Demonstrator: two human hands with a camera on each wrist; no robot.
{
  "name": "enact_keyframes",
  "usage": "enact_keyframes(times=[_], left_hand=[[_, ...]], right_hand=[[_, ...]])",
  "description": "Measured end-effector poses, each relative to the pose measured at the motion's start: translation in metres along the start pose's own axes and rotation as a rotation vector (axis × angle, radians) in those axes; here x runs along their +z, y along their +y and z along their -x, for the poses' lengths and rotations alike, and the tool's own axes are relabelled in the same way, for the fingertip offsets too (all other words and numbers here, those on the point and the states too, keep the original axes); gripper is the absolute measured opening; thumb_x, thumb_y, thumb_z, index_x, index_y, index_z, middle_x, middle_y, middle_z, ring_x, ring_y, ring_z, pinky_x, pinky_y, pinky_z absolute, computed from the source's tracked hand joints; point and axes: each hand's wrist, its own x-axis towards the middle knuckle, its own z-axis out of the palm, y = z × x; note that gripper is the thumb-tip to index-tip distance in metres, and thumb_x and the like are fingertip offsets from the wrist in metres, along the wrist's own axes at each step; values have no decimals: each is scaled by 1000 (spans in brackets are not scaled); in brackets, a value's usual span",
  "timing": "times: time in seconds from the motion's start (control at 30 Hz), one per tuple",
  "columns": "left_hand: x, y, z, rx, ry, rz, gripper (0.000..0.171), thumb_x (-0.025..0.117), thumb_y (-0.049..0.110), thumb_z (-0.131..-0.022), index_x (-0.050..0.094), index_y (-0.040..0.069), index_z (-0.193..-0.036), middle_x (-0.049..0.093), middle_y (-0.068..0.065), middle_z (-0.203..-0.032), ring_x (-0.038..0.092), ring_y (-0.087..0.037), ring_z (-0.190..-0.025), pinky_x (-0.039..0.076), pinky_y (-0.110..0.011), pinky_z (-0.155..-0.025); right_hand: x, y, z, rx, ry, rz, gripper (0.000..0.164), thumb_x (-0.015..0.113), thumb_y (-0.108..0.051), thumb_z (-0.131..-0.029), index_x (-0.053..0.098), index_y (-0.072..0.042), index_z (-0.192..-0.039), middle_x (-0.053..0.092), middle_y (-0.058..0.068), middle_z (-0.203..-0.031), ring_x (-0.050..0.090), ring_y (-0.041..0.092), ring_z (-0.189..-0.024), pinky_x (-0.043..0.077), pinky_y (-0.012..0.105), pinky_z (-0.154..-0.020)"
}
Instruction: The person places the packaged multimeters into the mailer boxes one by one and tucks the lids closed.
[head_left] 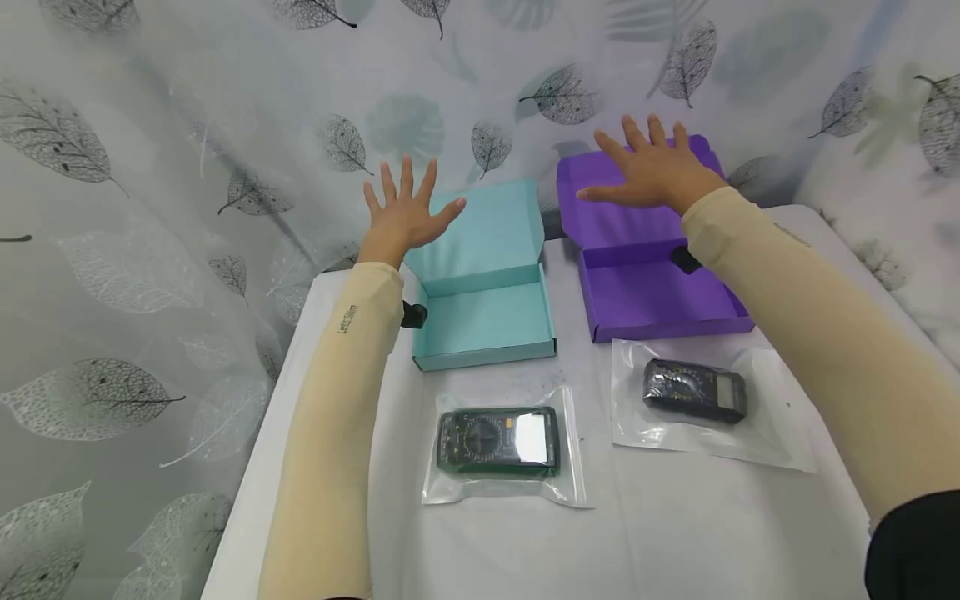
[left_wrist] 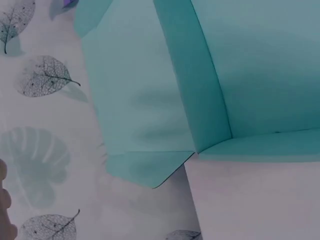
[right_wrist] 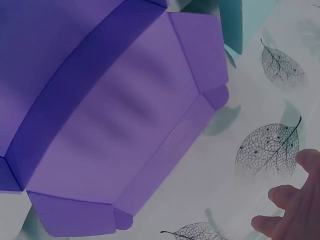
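Observation:
Both hands are held up with fingers spread, holding nothing. My left hand (head_left: pixel 406 218) hovers at the left side of a teal cardboard box (head_left: pixel 487 312), whose lid stands raised at the back. Over the lid of a purple cardboard box (head_left: pixel 652 287) is my right hand (head_left: pixel 651 171), covering part of it. Both boxes have bare insides. In front of the teal box lies a green-edged multimeter (head_left: pixel 480 440) in a clear plastic bag (head_left: pixel 573 450). A black multimeter (head_left: pixel 693 390) in another clear bag (head_left: pixel 776 408) lies before the purple box.
A white cloth (head_left: pixel 525 550) covers the table. Behind and to the left hangs a pale curtain (head_left: pixel 165 317) with leaf prints, close to the boxes' raised lids. In the right wrist view, fingertips (right_wrist: pixel 285 195) show near the curtain.

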Motion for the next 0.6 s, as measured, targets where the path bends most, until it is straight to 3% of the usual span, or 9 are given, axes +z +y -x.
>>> enact_keyframes(times=[0.3, 0.6], left_hand=[[21, -5, 6, 28, 46, -23, 86, 17, 79, -100, -20, 34, -163, -32, -6, -166, -40, -34, -144, -24, -63, -112], [42, -7, 18, 69, 159, 4, 84, 29, 69, -105, 1, 22, -169, -11, -8, -173, -21, -38, -153, -10, -64, -118]], right_hand=[[17, -3, 6, -21, 11, -36, 108, 33, -84, -94, -18, -20, -164, -23, 24, -166, -25, 53, -147, -19, 74, -108], [42, -13, 17, -71, 70, -41, 108, 36, -82, -96, -9, -15, -167, -11, 26, -169, -17, 51, -151, -15, 72, -112]])
